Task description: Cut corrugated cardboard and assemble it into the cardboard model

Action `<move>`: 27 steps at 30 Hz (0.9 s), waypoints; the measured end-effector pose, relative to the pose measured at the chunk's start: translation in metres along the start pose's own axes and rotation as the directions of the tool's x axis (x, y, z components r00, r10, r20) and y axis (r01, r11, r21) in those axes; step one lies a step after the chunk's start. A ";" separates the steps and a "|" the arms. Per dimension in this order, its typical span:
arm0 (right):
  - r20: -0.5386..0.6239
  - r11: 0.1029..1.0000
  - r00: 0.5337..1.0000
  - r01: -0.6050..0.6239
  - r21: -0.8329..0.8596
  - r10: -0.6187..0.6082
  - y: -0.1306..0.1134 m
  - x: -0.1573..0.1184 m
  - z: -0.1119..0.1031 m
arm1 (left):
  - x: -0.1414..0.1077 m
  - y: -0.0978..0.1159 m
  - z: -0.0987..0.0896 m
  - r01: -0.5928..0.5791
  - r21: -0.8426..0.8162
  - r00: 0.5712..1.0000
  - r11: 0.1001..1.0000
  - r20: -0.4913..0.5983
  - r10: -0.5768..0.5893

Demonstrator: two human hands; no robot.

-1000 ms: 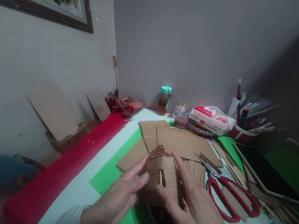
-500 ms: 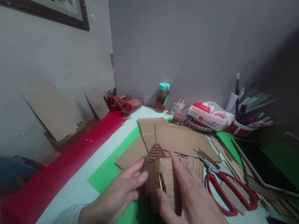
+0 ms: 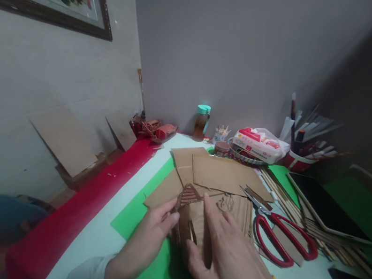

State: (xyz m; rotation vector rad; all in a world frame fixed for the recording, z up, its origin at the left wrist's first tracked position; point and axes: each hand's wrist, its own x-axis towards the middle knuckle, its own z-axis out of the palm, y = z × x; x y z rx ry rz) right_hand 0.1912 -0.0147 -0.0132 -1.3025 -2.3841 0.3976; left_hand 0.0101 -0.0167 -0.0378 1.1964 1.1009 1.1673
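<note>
A small folded cardboard piece with a ridged, corrugated flap at its far end is between my two hands, over the green sheet. A dark slit shows in its near face. My left hand pinches its left edge between thumb and fingers. My right hand grips the other side, thumb on the near face and fingers stretched along the right. The underside is hidden. Just beyond lie flat cardboard pieces, and a torn corrugated piece lies partly under my right hand. Red-handled scissors rest to the right.
Thin wooden sticks and a black-screened tablet lie at the right. Along the back stand a bottle, a small jar, a wipes packet and a tub of brushes. Red cloth covers the left edge.
The cardboard piece has turned slightly and shifted a little left, with my right hand moving along with it. My left hand keeps its pinch. The camera view has shifted slightly.
</note>
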 end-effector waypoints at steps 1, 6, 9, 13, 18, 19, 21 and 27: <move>0.008 1.000 1.000 -0.018 -0.011 0.018 -0.002 0.001 0.000 | 0.001 -0.001 -0.001 -0.004 0.016 1.000 1.000 -0.009 0.004; 0.080 0.992 0.992 -0.094 -0.081 0.101 -0.011 0.005 0.001 | 0.002 -0.002 -0.005 0.009 0.080 0.996 0.997 -0.087 -0.002; 0.062 0.995 0.996 -0.064 -0.074 0.069 -0.010 0.003 0.002 | 0.000 -0.001 -0.006 0.046 0.103 0.992 0.994 -0.118 -0.033; 0.024 0.998 0.999 -0.037 -0.047 0.039 -0.002 -0.007 0.000 | -0.004 0.002 -0.008 0.074 0.126 0.991 0.989 -0.123 -0.058; -0.097 0.992 0.993 0.056 -0.113 -0.068 0.015 -0.032 -0.009 | -0.008 0.004 -0.017 0.091 0.169 0.985 0.981 -0.162 -0.063; -0.130 0.987 0.987 0.080 -0.140 -0.098 0.020 -0.040 -0.009 | -0.009 0.003 -0.019 0.098 0.176 0.983 0.979 -0.173 -0.067; -0.157 0.974 0.976 0.121 -0.191 -0.152 0.031 -0.055 -0.006 | -0.012 0.002 -0.024 0.103 0.185 0.981 0.977 -0.183 -0.069; -0.075 0.893 0.959 0.223 -0.391 -0.272 0.055 -0.086 0.017 | -0.023 0.012 -0.030 0.108 0.257 0.971 0.960 -0.235 -0.047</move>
